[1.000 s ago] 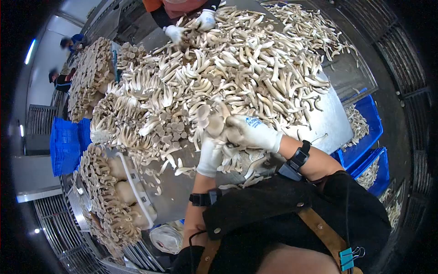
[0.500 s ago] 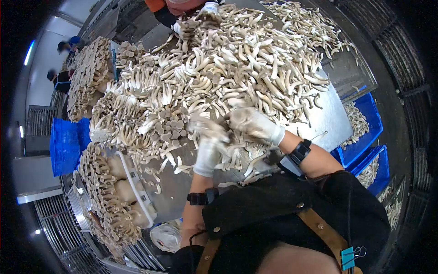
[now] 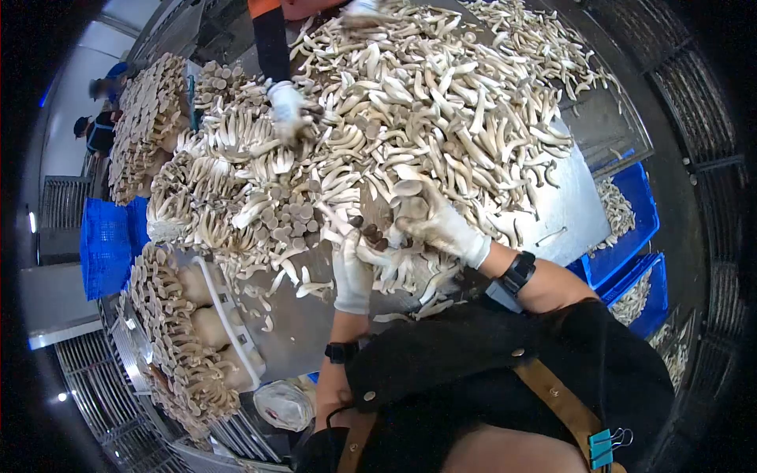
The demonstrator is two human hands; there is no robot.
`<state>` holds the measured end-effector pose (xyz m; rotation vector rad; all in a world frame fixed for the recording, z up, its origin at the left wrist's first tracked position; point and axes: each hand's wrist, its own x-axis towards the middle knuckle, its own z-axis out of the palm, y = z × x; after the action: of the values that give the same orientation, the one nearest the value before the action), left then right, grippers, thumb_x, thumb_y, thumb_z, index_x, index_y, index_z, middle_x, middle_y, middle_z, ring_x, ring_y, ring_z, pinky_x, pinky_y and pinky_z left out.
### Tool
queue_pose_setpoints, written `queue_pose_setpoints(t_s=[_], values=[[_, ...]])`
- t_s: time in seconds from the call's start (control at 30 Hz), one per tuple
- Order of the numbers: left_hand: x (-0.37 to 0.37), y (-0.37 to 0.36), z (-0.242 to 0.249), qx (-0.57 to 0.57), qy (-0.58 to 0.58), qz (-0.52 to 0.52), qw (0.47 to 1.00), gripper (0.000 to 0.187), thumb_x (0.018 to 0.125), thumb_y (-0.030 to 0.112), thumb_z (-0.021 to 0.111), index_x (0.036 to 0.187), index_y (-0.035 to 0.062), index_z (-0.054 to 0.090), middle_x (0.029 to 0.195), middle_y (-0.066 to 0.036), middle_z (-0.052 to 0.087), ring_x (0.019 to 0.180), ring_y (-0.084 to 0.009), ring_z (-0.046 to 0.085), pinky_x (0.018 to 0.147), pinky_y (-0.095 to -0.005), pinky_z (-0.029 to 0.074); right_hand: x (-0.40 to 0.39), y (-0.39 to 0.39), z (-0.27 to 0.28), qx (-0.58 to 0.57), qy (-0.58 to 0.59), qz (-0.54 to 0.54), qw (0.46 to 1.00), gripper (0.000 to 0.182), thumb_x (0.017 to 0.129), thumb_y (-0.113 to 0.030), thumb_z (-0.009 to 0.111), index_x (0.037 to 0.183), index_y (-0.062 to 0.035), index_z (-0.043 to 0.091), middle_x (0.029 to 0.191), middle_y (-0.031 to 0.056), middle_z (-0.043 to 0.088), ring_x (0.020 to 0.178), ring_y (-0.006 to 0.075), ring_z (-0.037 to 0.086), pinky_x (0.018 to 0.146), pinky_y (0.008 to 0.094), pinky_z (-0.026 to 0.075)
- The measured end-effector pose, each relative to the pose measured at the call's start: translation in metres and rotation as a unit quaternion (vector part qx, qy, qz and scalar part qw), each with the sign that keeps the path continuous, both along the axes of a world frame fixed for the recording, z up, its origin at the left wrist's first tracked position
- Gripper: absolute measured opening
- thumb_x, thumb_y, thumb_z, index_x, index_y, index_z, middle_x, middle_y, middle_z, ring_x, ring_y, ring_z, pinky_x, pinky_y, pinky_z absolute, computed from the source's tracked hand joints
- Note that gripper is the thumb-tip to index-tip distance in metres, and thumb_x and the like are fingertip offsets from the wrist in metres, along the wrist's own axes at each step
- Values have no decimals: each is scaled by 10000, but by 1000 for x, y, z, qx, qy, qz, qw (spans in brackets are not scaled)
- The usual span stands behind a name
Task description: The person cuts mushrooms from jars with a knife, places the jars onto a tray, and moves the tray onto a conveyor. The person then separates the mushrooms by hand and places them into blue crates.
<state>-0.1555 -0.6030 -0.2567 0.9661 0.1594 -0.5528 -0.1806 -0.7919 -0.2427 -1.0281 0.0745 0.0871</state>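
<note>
Many pale mushrooms with grey-brown caps point(image 3: 402, 94) are heaped on a metal table point(image 3: 560, 206). My left hand point(image 3: 352, 268), in a white glove and a black wristband, is closed around mushrooms near the front of the heap. To its right, my right hand point(image 3: 438, 223), gloved too, has its fingers curled round a mushroom with a round cap point(image 3: 408, 188). Dark pieces point(image 3: 372, 233) lie between the two hands. Loose stems point(image 3: 398, 272) lie on the table just below them.
Across the table, a co-worker's gloved hand point(image 3: 287, 110) reaches into the heap. Mushroom clusters point(image 3: 177, 339) fill a white crate point(image 3: 229, 315) at left, near a blue basket point(image 3: 106, 248). Blue crates point(image 3: 643, 197) with mushrooms stand at right. Two people are at the far left.
My left hand has risen upright and now shows mushrooms in it; my right fingers now hold a capped mushroom. The co-worker's one hand has moved down toward the clusters.
</note>
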Motion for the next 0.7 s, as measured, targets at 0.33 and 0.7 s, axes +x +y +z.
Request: queue_pose_setpoints(t_s=[0.33,0.7], values=[[-10,-14,23,83,-161,-77,980,258,979,174,471,1164,-2,505,966,-53,568,892,-114,550,779,-255,474,1,-12,8,12,48,143,989,354,831,-37,663,1162,-24,537,955,24,627,809,65,562,681,213,477],[7,-7,14,278,-150,-29,948,219,939,53,474,1111,-64,540,1012,-136,615,936,-262,583,767,-390,483,2,-24,9,-200,-149,186,950,409,753,-78,696,1131,-27,547,1000,38,604,914,102,551,809,272,465]])
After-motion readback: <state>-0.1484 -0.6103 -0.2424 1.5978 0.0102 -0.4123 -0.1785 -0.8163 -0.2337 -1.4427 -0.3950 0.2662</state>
